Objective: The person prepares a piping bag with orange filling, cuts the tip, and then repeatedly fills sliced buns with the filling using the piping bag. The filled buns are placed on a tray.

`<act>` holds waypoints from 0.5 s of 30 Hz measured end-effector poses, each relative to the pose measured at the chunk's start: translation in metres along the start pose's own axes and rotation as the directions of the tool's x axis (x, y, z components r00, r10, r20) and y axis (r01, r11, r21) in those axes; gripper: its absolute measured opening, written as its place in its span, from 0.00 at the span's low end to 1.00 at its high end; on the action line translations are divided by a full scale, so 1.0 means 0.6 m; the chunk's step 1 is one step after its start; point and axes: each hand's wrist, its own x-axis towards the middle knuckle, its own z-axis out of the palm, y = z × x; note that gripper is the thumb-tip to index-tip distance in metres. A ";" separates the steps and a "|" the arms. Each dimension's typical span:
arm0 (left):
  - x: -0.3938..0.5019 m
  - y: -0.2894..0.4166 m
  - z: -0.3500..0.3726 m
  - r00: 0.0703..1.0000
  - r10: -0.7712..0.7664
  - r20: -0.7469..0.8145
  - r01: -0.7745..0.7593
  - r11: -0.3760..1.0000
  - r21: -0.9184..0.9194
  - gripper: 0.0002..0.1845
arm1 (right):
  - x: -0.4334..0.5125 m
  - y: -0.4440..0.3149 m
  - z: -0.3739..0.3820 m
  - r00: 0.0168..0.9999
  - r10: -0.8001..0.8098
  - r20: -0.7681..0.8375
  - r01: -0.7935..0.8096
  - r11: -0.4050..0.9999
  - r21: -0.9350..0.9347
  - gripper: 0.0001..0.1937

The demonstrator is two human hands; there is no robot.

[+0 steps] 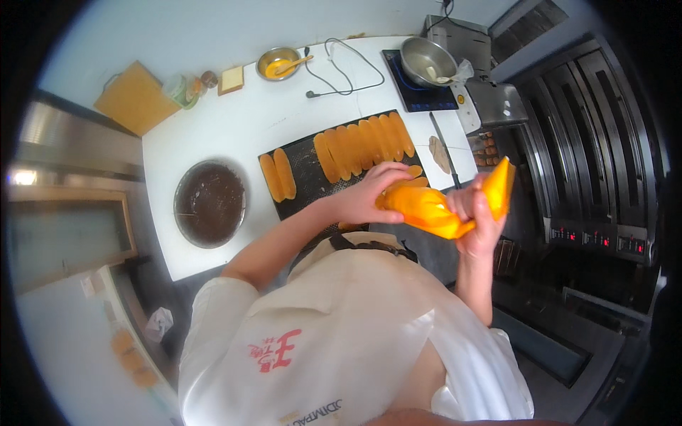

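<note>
My right hand [478,213] grips the twisted neck of an orange-yellow filled piping bag [426,210], and the bag's open end sticks up above the fist. With fingers and thumb curved around its other end, my left hand [373,194] supports the bag; the tip is hidden. Below lies a black baking tray [305,157] on the table. A row of long golden bread rolls [365,146] fills its far right part, and a pair of rolls [278,173] lies at its left end. More rolls show partly behind my hands and the bag.
On the white table [213,133] stand a round pan of dark brown contents [210,205], a steel bowl with yellow contents [277,64] and a steel bowl [426,61] on an induction cooker [421,98]. A long knife [443,146] and a cable [346,91] lie there. Deck ovens [591,144] stand right.
</note>
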 end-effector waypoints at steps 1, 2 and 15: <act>-0.012 -0.032 -0.006 0.993 -0.117 -0.018 0.116 0.992 -0.057 0.39 | -0.002 -0.009 -0.007 0.999 0.015 0.043 -0.014 1.000 -0.009 0.16; -0.027 -0.069 -0.013 0.972 -0.233 -0.026 0.229 0.966 -0.119 0.38 | -0.002 -0.018 -0.013 0.997 0.048 0.052 -0.048 0.999 -0.011 0.17; -0.080 -0.401 0.014 0.295 -0.822 -0.486 0.954 0.224 0.201 0.27 | -0.047 -0.043 -0.028 0.988 0.059 -0.143 -0.080 0.985 -0.150 0.15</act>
